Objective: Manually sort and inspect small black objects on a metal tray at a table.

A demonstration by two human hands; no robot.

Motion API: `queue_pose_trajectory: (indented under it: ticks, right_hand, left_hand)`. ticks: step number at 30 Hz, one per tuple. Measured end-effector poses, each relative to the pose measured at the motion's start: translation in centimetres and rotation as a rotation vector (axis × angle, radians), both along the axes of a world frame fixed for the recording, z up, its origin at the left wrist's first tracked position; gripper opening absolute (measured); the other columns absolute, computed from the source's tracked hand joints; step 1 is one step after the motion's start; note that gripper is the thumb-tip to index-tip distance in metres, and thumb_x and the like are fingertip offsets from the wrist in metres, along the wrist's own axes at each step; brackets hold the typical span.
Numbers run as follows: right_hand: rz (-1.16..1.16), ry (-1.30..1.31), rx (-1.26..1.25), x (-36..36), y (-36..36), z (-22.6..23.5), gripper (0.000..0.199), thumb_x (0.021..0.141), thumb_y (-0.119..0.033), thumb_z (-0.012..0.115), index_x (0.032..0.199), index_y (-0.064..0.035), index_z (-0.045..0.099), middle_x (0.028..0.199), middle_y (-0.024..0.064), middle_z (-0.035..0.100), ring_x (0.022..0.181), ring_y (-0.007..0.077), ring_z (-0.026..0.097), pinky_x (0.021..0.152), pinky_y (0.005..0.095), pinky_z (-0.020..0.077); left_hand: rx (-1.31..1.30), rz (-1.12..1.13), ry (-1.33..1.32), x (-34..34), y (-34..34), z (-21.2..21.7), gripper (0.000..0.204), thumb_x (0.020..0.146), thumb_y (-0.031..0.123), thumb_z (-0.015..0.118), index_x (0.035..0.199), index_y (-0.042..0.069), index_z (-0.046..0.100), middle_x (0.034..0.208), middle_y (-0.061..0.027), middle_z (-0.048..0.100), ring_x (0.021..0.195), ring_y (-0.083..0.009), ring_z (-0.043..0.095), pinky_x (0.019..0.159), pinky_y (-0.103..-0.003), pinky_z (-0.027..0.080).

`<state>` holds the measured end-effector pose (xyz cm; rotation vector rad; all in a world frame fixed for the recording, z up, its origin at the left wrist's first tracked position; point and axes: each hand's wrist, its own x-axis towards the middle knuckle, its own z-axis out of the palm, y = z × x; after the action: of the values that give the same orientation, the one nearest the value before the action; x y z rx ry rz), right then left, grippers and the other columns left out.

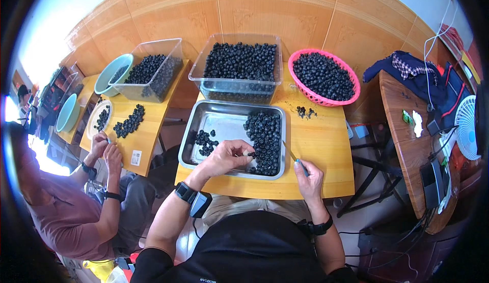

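Observation:
A steel tray (214,114) lies on the yellow wooden table before me. Dark blueberries (265,135) are heaped along its right side, and a smaller cluster of blueberries (206,142) rests at its left. Over the tray's front part my left hand (227,157) is closed, its thumb and fingertips pinching a blueberry (251,154) beside the heap. My right hand (309,177), just right of the tray, grips a thin, pointed tool (290,153) with a blue-green handle. The tool's slim end points toward the tray's right rim; its exact kind is unclear.
Behind the tray stands a clear plastic bin (277,69) of blueberries, with a pink basket (291,74) of them to its right. Loose berries (305,112) lie near the basket. At left, another person (76,206) works at a neighbouring table (145,153). A brown table (402,130) stands right.

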<state>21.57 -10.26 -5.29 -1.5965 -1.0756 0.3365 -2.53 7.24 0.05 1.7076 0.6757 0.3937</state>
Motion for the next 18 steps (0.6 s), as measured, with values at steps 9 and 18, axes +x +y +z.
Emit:
queue_pose_trajectory:
  ticks: [9,18]
  right_hand:
    - [0.011,0.011,0.006,-0.1,0.3,0.0,0.034,0.096,-0.026,0.073,0.101,0.0072,0.072,0.078,0.0116,0.068,0.069,0.0153,0.061,0.064,0.0312,0.0487]
    - [0.124,0.046,0.098,-2.3,0.8,3.2,0.031,0.096,-0.023,0.074,0.103,0.0069,0.072,0.079,0.0103,0.067,0.068,0.0145,0.058,0.061,0.0295,0.0459]
  left_hand:
    - [-0.609,0.197,-0.5,0.4,-1.3,-0.4,0.011,0.097,0.004,0.07,0.107,0.004,0.069,0.099,-0.003,0.07,0.089,-0.0127,0.07,0.083,-0.03,0.063]
    - [-0.911,0.24,-0.747,1.1,-3.2,-1.7,0.011,0.098,0.003,0.066,0.109,0.003,0.069,0.099,-0.0064,0.072,0.091,-0.017,0.072,0.088,-0.033,0.063]
